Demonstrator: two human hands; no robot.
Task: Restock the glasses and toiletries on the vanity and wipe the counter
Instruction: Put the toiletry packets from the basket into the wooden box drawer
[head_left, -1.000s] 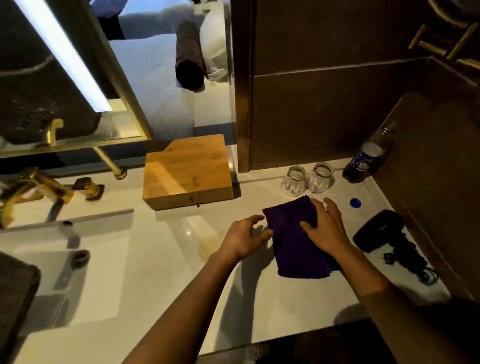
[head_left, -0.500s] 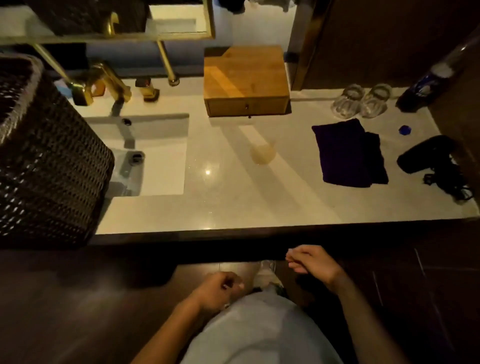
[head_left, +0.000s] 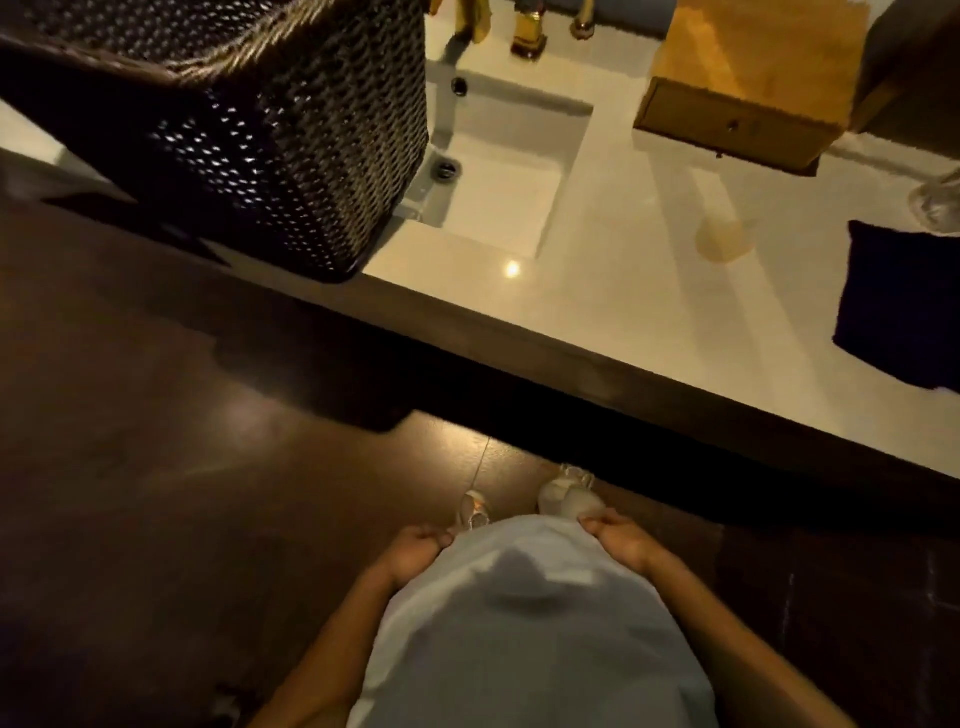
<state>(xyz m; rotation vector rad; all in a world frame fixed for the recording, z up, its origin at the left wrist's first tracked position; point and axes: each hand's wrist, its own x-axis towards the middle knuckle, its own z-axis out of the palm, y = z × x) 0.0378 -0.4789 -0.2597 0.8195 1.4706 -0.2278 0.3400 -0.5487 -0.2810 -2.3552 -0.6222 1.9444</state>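
Note:
The white vanity counter (head_left: 623, 322) runs across the upper right. A folded dark purple cloth (head_left: 904, 306) lies flat on it at the right edge of view, with part of a clear glass (head_left: 940, 205) just behind it. A yellowish patch (head_left: 724, 239) shows on the counter left of the cloth. My left hand (head_left: 415, 551) and my right hand (head_left: 618, 538) hang low at my waist, fingers curled against the hem of my light shirt, well away from the counter. Neither holds a task object.
A dark wicker basket (head_left: 249, 119) stands on the counter's left end, beside the rectangular sink (head_left: 498, 176) with gold taps (head_left: 527, 31). A wooden drawer box (head_left: 748, 88) sits at the back. The dark counter edge and dark floor lie before my feet.
My hands left the purple cloth and dropped to my waist. My view swung down and left, so the basket and sink now fill the top and the bottle and hairdryer are out of view.

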